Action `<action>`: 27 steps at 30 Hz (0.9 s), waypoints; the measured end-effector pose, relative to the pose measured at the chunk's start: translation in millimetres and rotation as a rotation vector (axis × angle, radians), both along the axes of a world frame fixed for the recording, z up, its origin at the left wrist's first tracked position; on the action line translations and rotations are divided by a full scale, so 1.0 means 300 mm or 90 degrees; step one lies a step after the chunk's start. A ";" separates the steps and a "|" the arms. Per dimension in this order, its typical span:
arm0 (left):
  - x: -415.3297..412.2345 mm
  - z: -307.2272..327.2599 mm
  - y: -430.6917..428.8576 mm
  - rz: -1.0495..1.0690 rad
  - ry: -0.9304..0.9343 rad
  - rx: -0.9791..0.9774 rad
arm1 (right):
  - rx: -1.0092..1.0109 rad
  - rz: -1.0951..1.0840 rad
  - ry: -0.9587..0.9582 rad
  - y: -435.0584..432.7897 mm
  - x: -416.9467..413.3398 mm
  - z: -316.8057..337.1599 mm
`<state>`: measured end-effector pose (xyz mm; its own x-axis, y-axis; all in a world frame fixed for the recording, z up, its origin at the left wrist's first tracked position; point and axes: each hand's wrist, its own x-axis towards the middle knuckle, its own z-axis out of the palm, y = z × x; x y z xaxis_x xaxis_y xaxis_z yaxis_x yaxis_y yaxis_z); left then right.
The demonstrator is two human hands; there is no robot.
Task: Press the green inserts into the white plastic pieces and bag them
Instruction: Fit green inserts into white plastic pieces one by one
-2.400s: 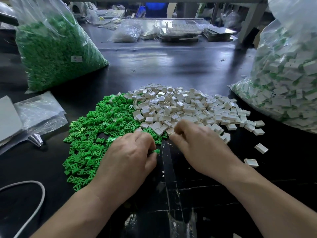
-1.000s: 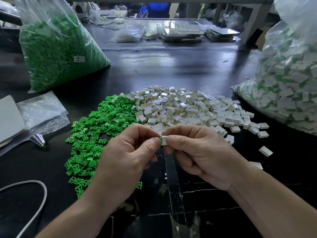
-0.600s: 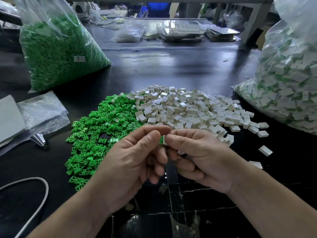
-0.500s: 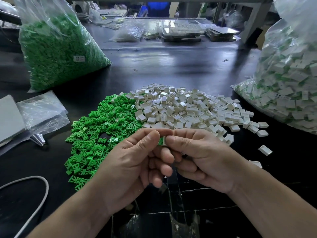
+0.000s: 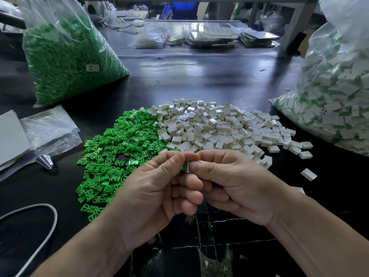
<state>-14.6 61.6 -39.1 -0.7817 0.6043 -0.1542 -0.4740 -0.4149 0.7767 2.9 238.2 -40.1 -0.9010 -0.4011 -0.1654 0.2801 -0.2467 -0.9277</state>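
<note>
Grip: the left hand (image 5: 155,194) pinches a green insert (image 5: 184,167) between thumb and forefinger. The right hand (image 5: 235,188) pinches a white plastic piece (image 5: 188,169) the same way, with its remaining fingers curled beneath. The two parts meet between the fingertips, held clear of the table (image 5: 199,76) at the near edge of the loose stock. The fingers cover most of both parts, so how deep the insert is seated cannot be told.

Behind the hands lie the pile of green inserts (image 5: 111,156) and the pile of white pieces (image 5: 219,126), touching along one edge. The bag of assembled pieces (image 5: 335,96) stands to the right, and a bag of spare inserts (image 5: 65,62) to the far left.

Likely faults:
- **Skewed entry:** a push off the insert's axis could make it enter crooked and jam.
- **Dropped part:** with so small a pinch, either part could slip and fall among the loose stock, where it would be hard to recover.
- **Partial seating:** a half-seated insert, once bagged, may work loose among the finished pieces.
</note>
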 end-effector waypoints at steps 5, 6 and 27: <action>0.003 -0.019 0.008 -0.028 0.009 0.125 | -0.064 0.007 0.017 -0.003 0.001 0.003; 0.001 -0.021 0.007 -0.033 0.013 0.130 | -0.066 0.008 0.015 -0.002 0.002 0.003; 0.002 -0.035 0.004 0.020 0.058 0.076 | -0.001 -0.041 0.021 -0.040 0.018 -0.002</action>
<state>-13.9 62.8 -49.5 -0.8082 0.5888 -0.0100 -0.3889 -0.5209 0.7599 8.4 226.3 -40.8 -0.9299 -0.3424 -0.1343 0.2328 -0.2654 -0.9356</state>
